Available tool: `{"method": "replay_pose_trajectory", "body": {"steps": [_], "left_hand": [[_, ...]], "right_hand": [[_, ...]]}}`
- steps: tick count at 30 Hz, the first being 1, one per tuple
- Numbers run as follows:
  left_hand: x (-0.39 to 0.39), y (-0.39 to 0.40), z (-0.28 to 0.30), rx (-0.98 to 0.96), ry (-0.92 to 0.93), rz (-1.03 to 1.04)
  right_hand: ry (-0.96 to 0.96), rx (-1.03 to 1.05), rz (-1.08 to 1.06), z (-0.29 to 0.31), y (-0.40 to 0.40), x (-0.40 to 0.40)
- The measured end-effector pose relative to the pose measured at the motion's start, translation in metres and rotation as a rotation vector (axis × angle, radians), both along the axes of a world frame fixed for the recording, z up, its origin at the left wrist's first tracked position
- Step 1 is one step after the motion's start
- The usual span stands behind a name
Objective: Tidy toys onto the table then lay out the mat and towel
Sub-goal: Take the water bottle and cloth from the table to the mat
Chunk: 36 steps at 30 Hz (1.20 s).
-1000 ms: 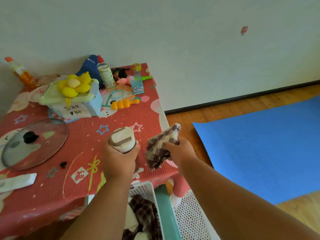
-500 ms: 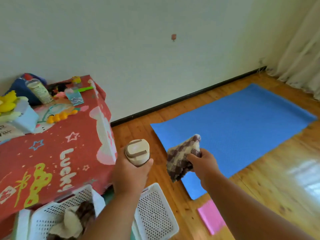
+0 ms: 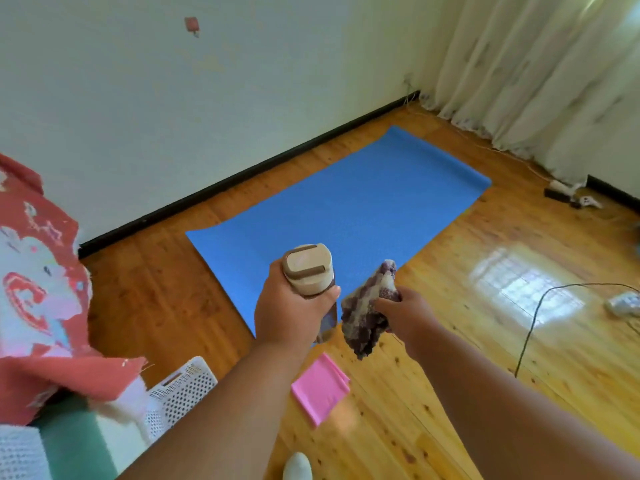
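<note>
We find the right hand (image 3: 403, 315) with its grip pinched closed on the upper corner of the towel (image 3: 369, 308), a checked brown-and-cream cloth bunched at centre frame. The rest of the towel hangs limp below the fingers, so we judge it soft, light and shapeless; it will need a hold at two corners to spread flat, and only one hand is on it at present. The left hand (image 3: 294, 311) has its grip wrapped full around a bottle (image 3: 308, 270) with a beige lid, held upright just left of the towel; we judge it rigid and the heavier item. Beyond both hands, the blue mat (image 3: 346, 209) lies already unrolled on the wooden floor (image 3: 485, 306), running toward the upper right. A pink sheet (image 3: 320, 388) lies on the floor below the hands. The table (image 3: 38, 271), under its red cover, stands at the left edge, with a white basket (image 3: 180, 389) beside it.
</note>
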<state>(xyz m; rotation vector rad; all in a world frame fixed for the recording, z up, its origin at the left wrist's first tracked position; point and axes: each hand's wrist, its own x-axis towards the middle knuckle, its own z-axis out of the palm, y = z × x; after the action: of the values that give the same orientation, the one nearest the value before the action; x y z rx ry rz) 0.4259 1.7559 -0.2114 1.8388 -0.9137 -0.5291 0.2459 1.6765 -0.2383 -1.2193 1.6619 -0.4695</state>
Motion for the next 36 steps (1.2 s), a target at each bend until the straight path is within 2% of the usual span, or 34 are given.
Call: {"method": "replay_pose_trajectory", "body": {"steps": [4,10,17,21,24,29,32,34,36], "left_hand": [[-0.025,-0.041,-0.005,0.053,0.015,-0.102],[-0.061,-0.097,-0.010,0.106,-0.003,-0.118],[-0.119,-0.161,-0.058,0.102,0.038,0.031],[-0.151,-0.197,-0.110,0.072,0.063,0.264],[-0.163,-0.215,-0.168,0.051,0.092,0.363],[-0.174,-0.241,-0.307,0.069,0.048,0.443],[-0.182,-0.251,-0.391,0.063,0.005,0.450],[-0.184,-0.254,-0.435,0.059,-0.012,0.467],[-0.190,-0.254,-0.486,0.066,-0.028,0.480]], "right_hand": [[0.042,0.020,-0.022,0.005,-0.026,-0.048],[0.102,0.097,0.022,0.005,-0.090,-0.115],[0.034,0.222,0.149,-0.066,-0.176,-0.152],[-0.027,0.278,0.318,-0.138,-0.235,-0.150],[-0.045,0.294,0.364,-0.213,-0.264,-0.150],[-0.036,0.387,0.306,-0.397,-0.288,-0.162],[-0.023,0.362,0.347,-0.501,-0.288,-0.153],[-0.027,0.350,0.394,-0.548,-0.284,-0.140],[-0.118,0.385,0.401,-0.606,-0.271,-0.131]]}}
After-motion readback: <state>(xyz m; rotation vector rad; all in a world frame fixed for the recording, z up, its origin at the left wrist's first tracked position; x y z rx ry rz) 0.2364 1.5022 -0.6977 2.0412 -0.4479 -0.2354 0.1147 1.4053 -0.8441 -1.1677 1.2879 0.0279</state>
